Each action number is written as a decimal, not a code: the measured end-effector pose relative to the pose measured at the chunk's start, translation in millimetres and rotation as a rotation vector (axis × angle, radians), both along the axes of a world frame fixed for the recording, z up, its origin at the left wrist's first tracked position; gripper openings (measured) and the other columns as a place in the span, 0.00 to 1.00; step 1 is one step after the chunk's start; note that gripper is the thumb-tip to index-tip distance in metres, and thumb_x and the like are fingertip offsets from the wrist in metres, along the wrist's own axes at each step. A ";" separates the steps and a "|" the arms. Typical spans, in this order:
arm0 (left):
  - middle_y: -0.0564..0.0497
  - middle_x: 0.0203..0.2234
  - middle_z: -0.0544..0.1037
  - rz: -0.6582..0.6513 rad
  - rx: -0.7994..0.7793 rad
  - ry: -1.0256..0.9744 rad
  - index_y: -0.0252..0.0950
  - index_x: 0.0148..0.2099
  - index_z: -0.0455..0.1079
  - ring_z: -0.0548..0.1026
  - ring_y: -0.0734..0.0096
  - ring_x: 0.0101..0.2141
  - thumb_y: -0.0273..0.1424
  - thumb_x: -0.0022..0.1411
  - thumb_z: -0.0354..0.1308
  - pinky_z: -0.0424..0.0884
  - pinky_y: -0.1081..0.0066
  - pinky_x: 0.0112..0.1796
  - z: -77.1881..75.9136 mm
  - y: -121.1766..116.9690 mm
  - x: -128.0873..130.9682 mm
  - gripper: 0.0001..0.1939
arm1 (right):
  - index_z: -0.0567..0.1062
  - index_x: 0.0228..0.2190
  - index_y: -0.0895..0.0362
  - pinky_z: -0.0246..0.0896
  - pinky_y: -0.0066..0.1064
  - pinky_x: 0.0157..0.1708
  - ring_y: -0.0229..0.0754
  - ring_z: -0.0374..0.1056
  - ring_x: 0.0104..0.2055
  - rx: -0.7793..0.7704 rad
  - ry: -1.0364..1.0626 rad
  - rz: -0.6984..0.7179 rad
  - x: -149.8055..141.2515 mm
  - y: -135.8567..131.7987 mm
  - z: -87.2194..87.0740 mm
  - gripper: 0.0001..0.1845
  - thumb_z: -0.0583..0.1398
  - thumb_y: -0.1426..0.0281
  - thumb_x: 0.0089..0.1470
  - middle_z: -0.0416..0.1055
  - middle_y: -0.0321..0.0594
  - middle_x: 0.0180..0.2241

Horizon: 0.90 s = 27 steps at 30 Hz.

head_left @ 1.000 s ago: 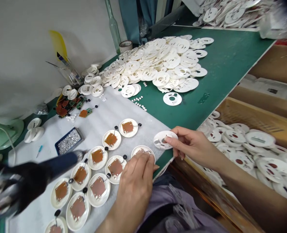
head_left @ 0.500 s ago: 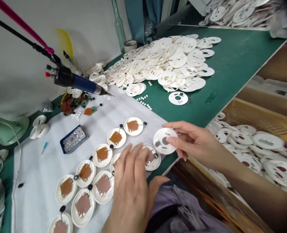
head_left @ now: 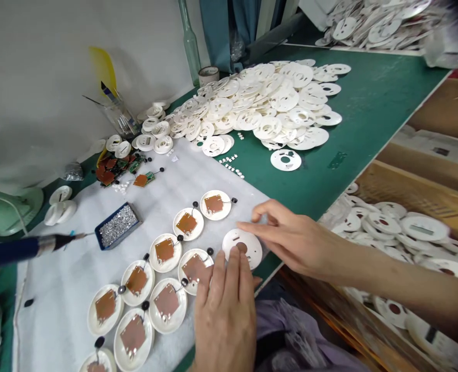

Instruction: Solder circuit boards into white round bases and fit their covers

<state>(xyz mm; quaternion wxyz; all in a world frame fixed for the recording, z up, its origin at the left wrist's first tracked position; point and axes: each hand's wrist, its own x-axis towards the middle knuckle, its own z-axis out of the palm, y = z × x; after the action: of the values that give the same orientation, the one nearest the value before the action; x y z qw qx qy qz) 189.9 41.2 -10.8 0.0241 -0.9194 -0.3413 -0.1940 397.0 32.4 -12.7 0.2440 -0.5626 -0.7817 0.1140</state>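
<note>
A white perforated plastic disc (head_left: pixel 245 247) lies flat on a round white base at the front of the rows. My left hand (head_left: pixel 224 315) rests its spread fingertips on the disc's near edge. My right hand (head_left: pixel 294 238) sits at the disc's right side, fingers apart, holding nothing, with the index fingertip just over the disc. The base beneath is mostly hidden. Several round white bases (head_left: pixel 186 223) with copper-coloured boards and small black parts on wires stand in rows on a white foam sheet (head_left: pixel 66 320). A blue-handled electric screwdriver (head_left: pixel 12 247) hangs in from the left.
A large heap of white discs (head_left: pixel 267 103) covers the green mat (head_left: pixel 372 108). A blue tray of screws (head_left: pixel 117 226) and loose circuit boards (head_left: pixel 114 170) sit on the left. Beyond the bench's right edge, a wooden crate (head_left: pixel 418 191) holds white round units.
The disc has gone from my right hand's grip to lying on the base under my left fingertips. The screwdriver has swung from the upper left to the left edge.
</note>
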 end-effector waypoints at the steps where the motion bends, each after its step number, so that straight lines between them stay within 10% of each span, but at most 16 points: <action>1: 0.45 0.52 0.79 -0.008 0.000 -0.015 0.31 0.57 0.68 0.75 0.57 0.51 0.26 0.73 0.51 0.65 0.60 0.49 -1.5 -1.6 2.4 0.14 | 0.69 0.55 0.52 0.55 0.20 0.30 0.26 0.58 0.29 0.079 -0.060 -0.048 -6.1 -9.5 -4.3 0.22 0.47 0.75 0.63 0.65 0.41 0.44; 5: 0.43 0.47 0.81 -0.082 -0.050 -0.056 0.30 0.53 0.70 0.76 0.56 0.49 0.28 0.72 0.52 0.68 0.58 0.49 3.7 11.1 4.2 0.11 | 0.73 0.48 0.61 0.41 0.26 0.21 0.31 0.57 0.27 0.165 -0.274 -0.113 -24.6 -27.2 -5.3 0.22 0.47 0.80 0.57 0.65 0.40 0.32; 9: 0.44 0.51 0.78 -0.208 -0.146 -0.062 0.35 0.55 0.69 0.75 0.56 0.52 0.31 0.72 0.52 0.71 0.60 0.50 15.0 33.2 -27.0 0.13 | 0.74 0.49 0.50 0.52 0.20 0.23 0.24 0.56 0.24 -0.059 -0.218 -0.088 10.9 -2.5 14.6 0.19 0.48 0.70 0.63 0.67 0.38 0.42; 14: 0.43 0.51 0.78 -0.121 -0.036 0.015 0.33 0.62 0.64 0.77 0.57 0.48 0.26 0.71 0.51 0.73 0.61 0.46 17.4 36.2 -62.2 0.19 | 0.72 0.55 0.57 0.58 0.29 0.29 0.38 0.67 0.36 -0.183 -0.285 -0.641 79.1 38.8 17.2 0.28 0.47 0.54 0.64 0.63 0.50 0.55; 17: 0.47 0.46 0.80 -0.077 -0.169 -0.147 0.36 0.61 0.63 0.79 0.66 0.44 0.21 0.70 0.51 0.73 0.67 0.45 20.8 30.7 -58.1 0.19 | 0.74 0.51 0.54 0.52 0.30 0.29 0.50 0.66 0.48 -0.246 -0.361 -0.632 86.4 47.8 5.7 0.26 0.47 0.53 0.64 0.62 0.45 0.58; 27: 0.51 0.40 0.81 0.001 -0.442 -0.152 0.41 0.59 0.63 0.81 0.69 0.39 0.23 0.69 0.52 0.76 0.69 0.42 34.5 30.4 -56.2 0.18 | 0.69 0.56 0.50 0.49 0.27 0.35 0.40 0.67 0.52 -0.214 -0.467 -0.597 101.9 42.6 6.7 0.24 0.51 0.55 0.65 0.68 0.34 0.56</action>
<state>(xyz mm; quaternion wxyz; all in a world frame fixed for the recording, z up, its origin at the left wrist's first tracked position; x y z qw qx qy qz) 133.7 71.6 23.7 -0.2036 -0.8850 -0.3766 -0.1832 498.9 75.0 -6.0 0.0220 -0.7982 -0.6018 -0.0119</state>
